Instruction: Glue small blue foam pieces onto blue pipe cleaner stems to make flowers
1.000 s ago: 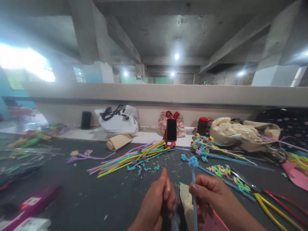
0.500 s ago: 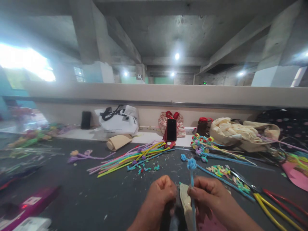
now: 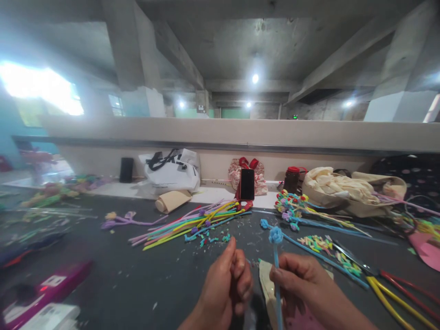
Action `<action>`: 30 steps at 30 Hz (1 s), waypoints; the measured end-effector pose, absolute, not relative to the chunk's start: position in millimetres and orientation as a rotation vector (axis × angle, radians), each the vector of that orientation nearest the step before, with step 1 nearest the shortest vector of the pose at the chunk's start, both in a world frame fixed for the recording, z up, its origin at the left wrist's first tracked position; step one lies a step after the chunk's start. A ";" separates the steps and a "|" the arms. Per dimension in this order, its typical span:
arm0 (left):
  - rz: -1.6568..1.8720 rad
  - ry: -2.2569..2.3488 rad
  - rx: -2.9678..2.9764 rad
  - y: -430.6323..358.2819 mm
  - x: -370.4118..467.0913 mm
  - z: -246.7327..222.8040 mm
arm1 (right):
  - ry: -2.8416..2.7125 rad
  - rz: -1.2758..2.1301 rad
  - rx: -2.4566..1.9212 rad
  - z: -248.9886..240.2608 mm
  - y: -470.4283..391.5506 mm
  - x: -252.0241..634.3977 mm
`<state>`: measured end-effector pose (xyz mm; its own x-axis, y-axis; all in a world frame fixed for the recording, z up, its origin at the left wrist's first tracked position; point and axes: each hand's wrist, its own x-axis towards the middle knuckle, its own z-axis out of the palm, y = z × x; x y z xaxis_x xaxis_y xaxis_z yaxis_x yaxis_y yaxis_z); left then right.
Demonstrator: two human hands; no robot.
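Pinched between the thumb and fingers of my right hand (image 3: 298, 279) is a blue fuzzy stem (image 3: 277, 300), held upright with a knotted blue flower head (image 3: 275, 235) at its top. My left hand (image 3: 227, 282) is just left of it, thumb raised and fingers curled inward; whether anything small lies inside the curl is hidden. Under my right hand lie a cream cloth piece (image 3: 267, 282) and something pink (image 3: 304, 321). Another blue stem (image 3: 316, 256) with a small blue knot rests on the dark table behind.
Coloured stems (image 3: 192, 224) lie at centre left, near small cut pieces. Scissors (image 3: 354, 261) with red and yellow handles sit at the right beside more cut pieces (image 3: 318, 243). A phone (image 3: 247, 184) stands upright at the back. A purple device (image 3: 51, 288) is at the left.
My left hand's thumb has lifted away from its fingers, and the hand has turned. My right hand still holds the blue stem. The view has shifted slightly.
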<state>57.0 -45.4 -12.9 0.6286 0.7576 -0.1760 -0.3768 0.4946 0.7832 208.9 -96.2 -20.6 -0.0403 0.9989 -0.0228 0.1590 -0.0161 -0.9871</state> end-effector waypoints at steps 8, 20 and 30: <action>0.736 0.685 0.935 -45.8 58.0 -16.5 | -1.348 1.195 -1.256 -23.3 -97.8 210.1; 0.911 0.423 0.795 -45.3 52.4 -16.6 | -1.345 1.175 -1.307 -28.4 -97.8 207.0; 0.758 0.047 0.708 -46.3 48.6 -19.8 | -1.393 1.121 -1.305 -24.6 -96.6 205.3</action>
